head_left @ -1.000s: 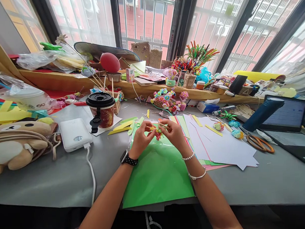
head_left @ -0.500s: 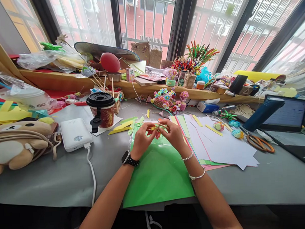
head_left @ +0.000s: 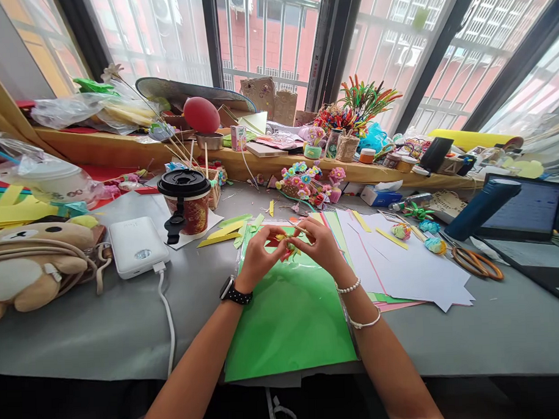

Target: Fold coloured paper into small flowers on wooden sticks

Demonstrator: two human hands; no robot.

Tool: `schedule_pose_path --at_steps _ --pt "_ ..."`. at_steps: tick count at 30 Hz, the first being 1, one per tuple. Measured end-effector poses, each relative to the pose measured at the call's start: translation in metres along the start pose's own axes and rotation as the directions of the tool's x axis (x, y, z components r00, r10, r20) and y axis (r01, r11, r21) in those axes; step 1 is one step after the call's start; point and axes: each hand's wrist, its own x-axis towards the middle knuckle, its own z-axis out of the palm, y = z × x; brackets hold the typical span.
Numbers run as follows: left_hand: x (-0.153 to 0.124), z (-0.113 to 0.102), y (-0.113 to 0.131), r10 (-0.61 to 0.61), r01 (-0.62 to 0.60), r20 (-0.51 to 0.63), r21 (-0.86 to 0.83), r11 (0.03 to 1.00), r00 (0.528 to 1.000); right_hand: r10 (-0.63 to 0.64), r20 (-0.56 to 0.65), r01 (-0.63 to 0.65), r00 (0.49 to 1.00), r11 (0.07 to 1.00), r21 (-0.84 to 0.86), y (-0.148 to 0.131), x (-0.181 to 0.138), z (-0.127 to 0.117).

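My left hand [head_left: 259, 256] and my right hand [head_left: 320, 245] meet above a green paper sheet [head_left: 290, 319] on the grey table [head_left: 104, 325]. Both pinch a small paper flower [head_left: 287, 249], red and yellow-green, held between the fingertips. A thin stick runs from the flower under my right fingers. The left wrist wears a black watch, the right wrist two bead bracelets. Most of the flower is hidden by my fingers.
A lidded red coffee cup [head_left: 186, 200] and a white power bank [head_left: 138, 245] with cable lie left, a plush bear [head_left: 29, 261] further left. White sheets [head_left: 401, 266], orange scissors [head_left: 476, 262] and a laptop [head_left: 522, 216] lie right. Craft flowers [head_left: 306, 184] crowd the sill behind.
My hands have shifted slightly, fingers turning the small flower; my right hand closed in a little lower over it. Nothing else on the table has moved.
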Motion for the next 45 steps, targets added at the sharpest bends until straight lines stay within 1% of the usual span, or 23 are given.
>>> schedule_pose_path --at_steps 2,4,6,7,11,14,16,18,23,26,29,31,34,38,45 --pt "0.001 -0.003 0.001 -0.061 0.064 0.042 -0.072 0.995 0.997 0.026 0.02 -0.027 0.999 0.997 0.066 -0.002 0.0 -0.001" --pt "0.003 -0.005 0.001 -0.119 0.14 0.127 -0.179 0.974 0.985 0.06 0.046 -0.066 0.997 0.989 0.135 -0.002 0.0 0.0" --pt "0.004 -0.007 0.001 -0.147 0.204 0.216 -0.27 0.941 0.965 0.087 0.069 -0.098 0.994 0.977 0.19 -0.002 0.001 0.001" --pt "0.005 -0.008 0.001 -0.152 0.222 0.24 -0.301 0.928 0.959 0.097 0.076 -0.111 0.992 0.971 0.212 -0.002 0.001 0.001" --pt "0.005 -0.009 0.002 -0.155 0.253 0.276 -0.367 0.895 0.948 0.124 0.086 -0.143 0.989 0.948 0.284 -0.001 0.001 0.0" --pt "0.005 -0.009 0.002 -0.192 0.315 0.323 -0.391 0.865 0.927 0.132 0.074 -0.149 0.988 0.936 0.318 0.0 0.001 -0.001" --pt "0.006 -0.009 0.001 -0.231 0.354 0.325 -0.398 0.846 0.917 0.151 0.05 -0.159 0.987 0.938 0.308 0.0 0.001 0.0" --pt "0.006 -0.008 0.0 -0.258 0.368 0.303 -0.401 0.839 0.917 0.175 0.016 -0.173 0.984 0.947 0.272 0.001 0.001 0.001" --pt "0.006 -0.005 -0.004 -0.26 0.343 0.247 -0.402 0.849 0.933 0.194 -0.072 -0.178 0.978 0.966 0.187 0.001 0.001 0.002" --pt "0.005 -0.004 -0.006 -0.217 0.283 0.203 -0.393 0.875 0.955 0.195 -0.092 -0.178 0.976 0.969 0.172 0.001 0.001 0.002" --pt "0.004 -0.005 -0.007 -0.156 0.208 0.161 -0.386 0.899 0.975 0.17 -0.071 -0.157 0.983 0.975 0.157 0.001 0.001 0.001" --pt "0.004 -0.005 -0.007 -0.136 0.187 0.153 -0.391 0.901 0.979 0.145 -0.075 -0.134 0.987 0.982 0.135 0.001 0.0 0.001" --pt "0.004 -0.005 -0.007 -0.123 0.174 0.149 -0.401 0.9 0.981 0.108 -0.077 -0.099 0.991 0.989 0.112 0.0 0.0 0.0" --pt "0.004 -0.004 -0.008 -0.101 0.147 0.133 -0.403 0.903 0.986 0.075 -0.043 -0.07 0.996 0.991 0.112 -0.002 0.0 -0.002" --pt "0.004 -0.001 -0.015 -0.093 0.144 0.152 -0.375 0.916 0.984 0.027 0.034 -0.031 0.999 0.994 0.106 -0.004 0.0 -0.002"
